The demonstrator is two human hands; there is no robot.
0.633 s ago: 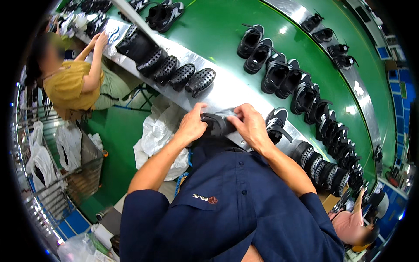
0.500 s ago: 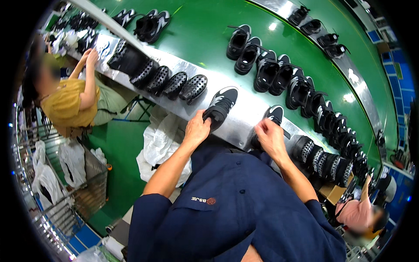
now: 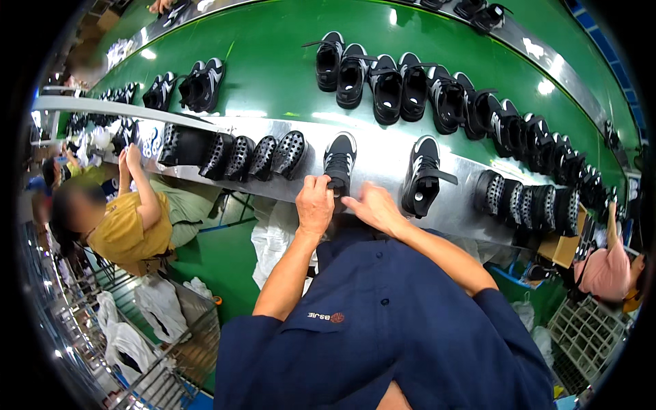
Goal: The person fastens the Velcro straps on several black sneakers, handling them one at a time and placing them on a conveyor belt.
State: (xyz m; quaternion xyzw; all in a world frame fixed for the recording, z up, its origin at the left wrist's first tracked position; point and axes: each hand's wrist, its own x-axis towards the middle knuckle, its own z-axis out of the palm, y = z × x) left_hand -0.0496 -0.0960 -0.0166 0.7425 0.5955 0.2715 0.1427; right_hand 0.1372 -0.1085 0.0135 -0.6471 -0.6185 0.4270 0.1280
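A black and grey sneaker [image 3: 338, 160] lies on the metal ledge in front of me, toe pointing away. My left hand [image 3: 316, 205] is closed on its tongue and collar at the near end. Just right of that opening is my right hand [image 3: 374, 208], its thumb stretched toward the shoe and its fingers partly bent. I see nothing held in it. A second sneaker [image 3: 422, 174] stands farther right on the ledge, untouched, its strap sticking out to the right.
Black perforated shoe-shaped pieces [image 3: 289, 156] line the ledge [image 3: 389, 147] at left, with similar pieces [image 3: 526, 205] at right. Beyond, sneakers [image 3: 387, 92] stand in a row on the green belt [image 3: 273, 75]. A person in yellow [image 3: 133, 222] sits at left, another in pink [image 3: 605, 270] at right.
My right hand has left the right-hand sneaker and moved left beside the other one. That sneaker now points straight away, with my left hand still on it. The view has turned.
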